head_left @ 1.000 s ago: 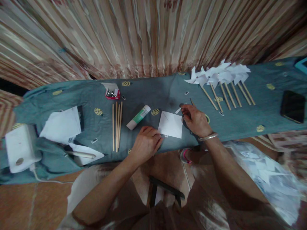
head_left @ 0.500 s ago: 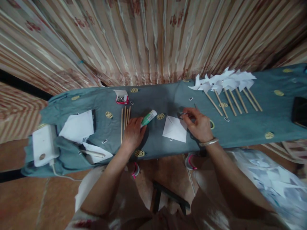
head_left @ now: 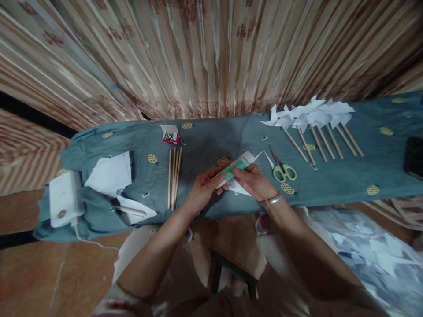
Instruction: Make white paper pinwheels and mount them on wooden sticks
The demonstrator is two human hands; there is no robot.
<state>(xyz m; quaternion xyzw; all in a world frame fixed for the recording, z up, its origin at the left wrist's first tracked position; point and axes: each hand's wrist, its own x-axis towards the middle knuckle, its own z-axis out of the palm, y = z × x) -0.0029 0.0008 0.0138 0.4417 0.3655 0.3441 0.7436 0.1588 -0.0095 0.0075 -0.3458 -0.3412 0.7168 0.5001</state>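
Our left hand and right hand wrap the glue stick; a slip could dent the paper below.

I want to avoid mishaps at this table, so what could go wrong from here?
The scissors lie open beside the right hand, so a sideways move might nick it. The green and white tube, held in the right hand and left hand over white paper, could crease the paper if it slipped. The small box is open, so a knock might spill its metal pieces.
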